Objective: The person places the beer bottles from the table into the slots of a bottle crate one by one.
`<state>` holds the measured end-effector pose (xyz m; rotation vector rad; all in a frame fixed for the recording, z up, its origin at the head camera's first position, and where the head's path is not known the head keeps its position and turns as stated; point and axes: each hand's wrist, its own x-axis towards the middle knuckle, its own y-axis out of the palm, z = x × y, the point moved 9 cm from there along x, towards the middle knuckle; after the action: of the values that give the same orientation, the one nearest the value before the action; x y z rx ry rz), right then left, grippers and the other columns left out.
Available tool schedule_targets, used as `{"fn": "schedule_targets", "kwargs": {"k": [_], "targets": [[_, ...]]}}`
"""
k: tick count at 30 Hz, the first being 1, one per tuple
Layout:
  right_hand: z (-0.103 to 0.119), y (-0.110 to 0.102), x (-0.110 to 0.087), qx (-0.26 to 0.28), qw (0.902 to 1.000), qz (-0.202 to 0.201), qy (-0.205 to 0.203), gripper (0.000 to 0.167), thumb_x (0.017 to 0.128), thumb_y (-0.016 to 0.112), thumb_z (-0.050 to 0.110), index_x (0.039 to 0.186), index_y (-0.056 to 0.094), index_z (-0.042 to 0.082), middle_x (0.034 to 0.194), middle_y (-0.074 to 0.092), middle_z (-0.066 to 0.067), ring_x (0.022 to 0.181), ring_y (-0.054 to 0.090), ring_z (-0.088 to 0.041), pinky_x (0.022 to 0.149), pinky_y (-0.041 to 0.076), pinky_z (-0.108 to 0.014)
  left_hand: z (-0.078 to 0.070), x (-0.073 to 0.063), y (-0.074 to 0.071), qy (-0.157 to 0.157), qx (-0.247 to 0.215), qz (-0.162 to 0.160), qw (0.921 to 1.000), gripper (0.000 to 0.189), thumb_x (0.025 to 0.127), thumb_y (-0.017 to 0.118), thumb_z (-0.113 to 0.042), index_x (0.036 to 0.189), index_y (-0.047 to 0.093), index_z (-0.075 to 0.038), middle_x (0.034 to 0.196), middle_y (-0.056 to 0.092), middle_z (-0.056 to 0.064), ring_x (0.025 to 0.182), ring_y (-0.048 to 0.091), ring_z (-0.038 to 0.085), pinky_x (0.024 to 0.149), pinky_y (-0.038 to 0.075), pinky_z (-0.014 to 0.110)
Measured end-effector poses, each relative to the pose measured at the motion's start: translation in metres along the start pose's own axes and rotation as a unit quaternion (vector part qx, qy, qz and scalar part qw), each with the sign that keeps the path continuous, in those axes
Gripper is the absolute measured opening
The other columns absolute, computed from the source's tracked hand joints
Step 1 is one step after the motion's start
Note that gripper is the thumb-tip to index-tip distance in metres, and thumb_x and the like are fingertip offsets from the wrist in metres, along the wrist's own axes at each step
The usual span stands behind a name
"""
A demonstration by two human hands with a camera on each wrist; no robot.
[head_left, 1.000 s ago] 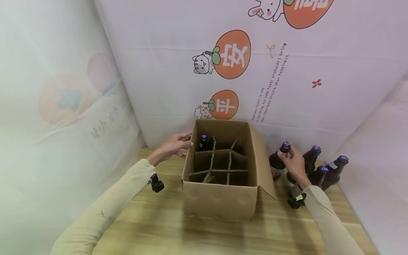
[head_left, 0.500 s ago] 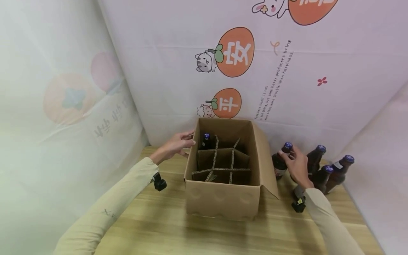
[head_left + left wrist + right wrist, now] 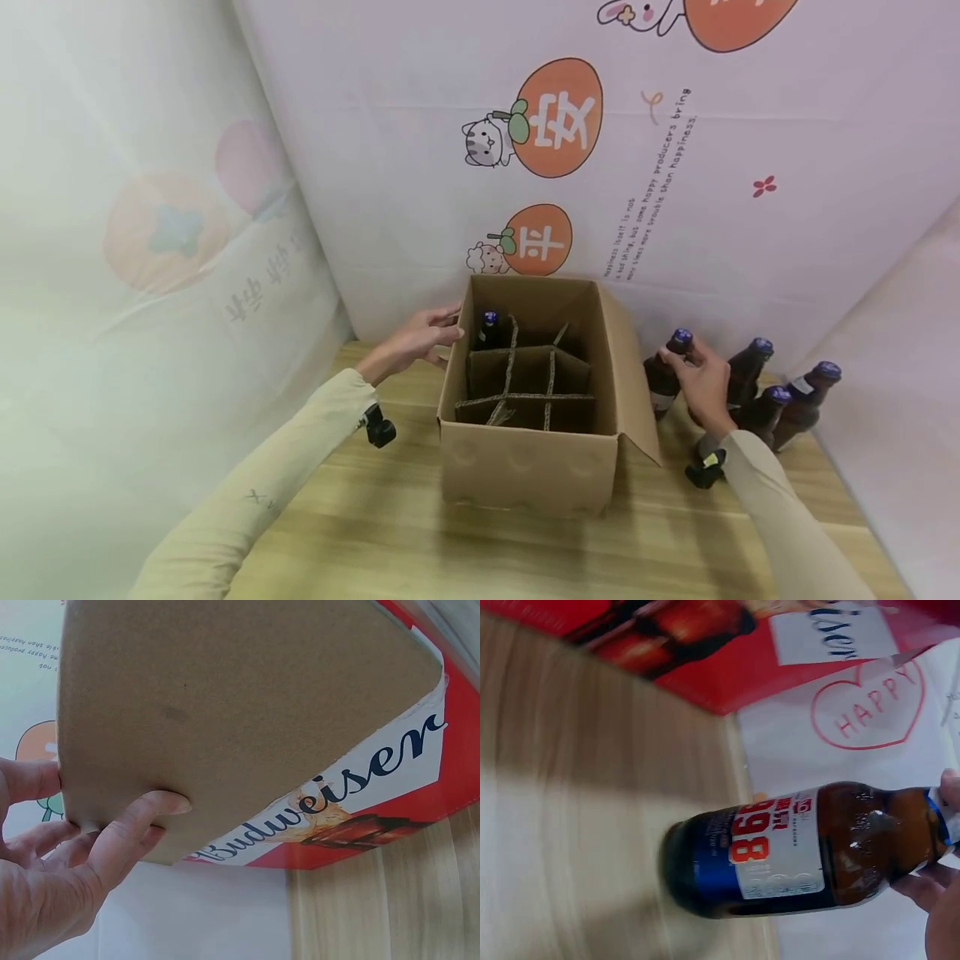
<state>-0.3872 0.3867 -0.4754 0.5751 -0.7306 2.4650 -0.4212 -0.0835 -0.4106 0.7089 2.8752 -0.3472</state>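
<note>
In the head view my left hand (image 3: 417, 337) rests on the outer left side of an open cardboard box (image 3: 528, 471). The left wrist view shows its thumb on the brown side panel and fingers at the box's corner. My right hand (image 3: 705, 379) grips a brown beer bottle (image 3: 660, 377) by the neck, just right of the box flap (image 3: 633, 392). This bottle (image 3: 780, 851) has a blue cap and a white and blue label; whether its base touches the table cannot be told. Cardboard dividers (image 3: 531, 397) split the box. One capped bottle (image 3: 489, 329) stands in its back left compartment.
Several more bottles stand to the right of and behind my right hand, among them one at the far right (image 3: 806, 400). The wooden table (image 3: 360, 517) meets printed cloth walls (image 3: 420, 200) at the back and sides. A red Budweiser print (image 3: 360, 817) covers part of the box's outside.
The head view has shifted slightly, so the scene sits further right and up. My right hand keeps its grip, the bottle slightly nearer the box flap. My left hand stays on the box.
</note>
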Motion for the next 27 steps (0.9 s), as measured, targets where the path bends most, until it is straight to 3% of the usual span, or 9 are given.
{"fn": "schedule_targets", "kwargs": {"k": [3,7,10,14,17,19,22,25,27], "targets": [[-0.003,-0.005,0.003,0.001,0.999,-0.009,0.044,0.022,0.089,0.085,0.014,0.101,0.075,-0.001,0.102,0.08,-0.008,0.084,0.058,0.021,0.075,0.047,-0.001,0.0,0.001,0.0,-0.002,-0.004,0.001,1.0,0.075,0.103,0.06,-0.01,0.168,0.023,-0.015,0.169,0.031,0.02,0.142,0.047,0.046,0.089,0.066,0.046],[-0.009,-0.007,0.001,0.026,0.9934,-0.001,0.111,0.022,0.089,0.086,0.02,0.099,0.075,0.004,0.088,0.074,0.022,0.079,0.061,0.018,0.065,0.05,-0.004,0.001,0.0,0.0,-0.003,-0.007,0.0,1.0,0.075,0.103,0.059,-0.01,0.168,0.022,-0.014,0.169,0.03,0.022,0.142,0.046,0.047,0.089,0.066,0.047],[-0.01,-0.008,-0.001,0.047,0.9878,0.009,0.148,0.025,0.089,0.085,0.023,0.104,0.075,0.005,0.082,0.07,0.032,0.074,0.064,0.016,0.058,0.054,-0.008,0.001,0.0,-0.001,-0.004,-0.004,-0.001,1.0,0.075,0.103,0.059,-0.01,0.168,0.022,-0.014,0.168,0.031,0.023,0.143,0.046,0.047,0.09,0.066,0.048],[-0.006,-0.011,-0.001,0.054,0.9807,0.027,0.186,0.047,0.092,0.082,0.029,0.128,0.071,0.002,0.113,0.077,0.003,0.072,0.062,0.016,0.058,0.058,-0.01,0.001,0.0,-0.002,-0.005,-0.003,0.001,1.0,0.076,0.103,0.06,-0.011,0.168,0.022,-0.016,0.168,0.032,0.023,0.143,0.046,0.047,0.09,0.066,0.047],[0.003,-0.015,0.002,0.047,0.9783,0.04,0.198,0.061,0.093,0.08,0.034,0.142,0.063,0.001,0.135,0.063,-0.022,0.073,0.061,0.016,0.062,0.058,-0.01,0.0,0.0,-0.003,-0.004,-0.004,-0.001,1.0,0.076,0.103,0.06,-0.01,0.168,0.022,-0.016,0.168,0.031,0.023,0.143,0.046,0.047,0.09,0.065,0.047],[0.013,-0.019,0.006,0.041,0.9775,0.041,0.203,0.063,0.094,0.079,0.034,0.145,0.061,0.002,0.132,0.067,-0.021,0.073,0.061,0.016,0.061,0.057,-0.009,-0.001,-0.001,-0.003,-0.003,-0.006,-0.002,1.0,0.075,0.103,0.06,-0.01,0.168,0.023,-0.016,0.168,0.031,0.023,0.143,0.045,0.047,0.091,0.065,0.048],[0.03,-0.024,0.013,0.0,0.9752,0.051,0.215,0.069,0.095,0.076,0.041,0.15,0.056,0.004,0.137,0.067,-0.019,0.096,0.075,-0.01,0.067,0.056,-0.01,-0.001,0.0,-0.003,-0.002,-0.008,-0.002,1.0,0.075,0.103,0.06,-0.01,0.168,0.023,-0.016,0.168,0.031,0.023,0.143,0.045,0.047,0.091,0.065,0.048],[0.048,-0.027,0.019,-0.055,0.9734,0.077,0.209,0.08,0.097,0.07,0.047,0.157,0.042,0.002,0.151,0.054,-0.026,0.124,0.066,-0.033,0.08,0.058,-0.019,-0.001,0.0,-0.002,0.001,-0.008,0.001,1.0,0.075,0.103,0.059,-0.011,0.168,0.022,-0.015,0.167,0.031,0.024,0.143,0.045,0.048,0.091,0.065,0.049],[0.06,-0.028,0.023,-0.079,0.9754,0.086,0.187,0.075,0.098,0.069,0.048,0.153,0.05,0.0,0.145,0.059,-0.027,0.115,0.069,-0.034,0.078,0.057,-0.021,0.0,-0.002,-0.002,0.001,-0.009,0.0,1.0,0.075,0.103,0.059,-0.011,0.168,0.022,-0.015,0.168,0.031,0.024,0.143,0.045,0.048,0.091,0.065,0.049]]}}
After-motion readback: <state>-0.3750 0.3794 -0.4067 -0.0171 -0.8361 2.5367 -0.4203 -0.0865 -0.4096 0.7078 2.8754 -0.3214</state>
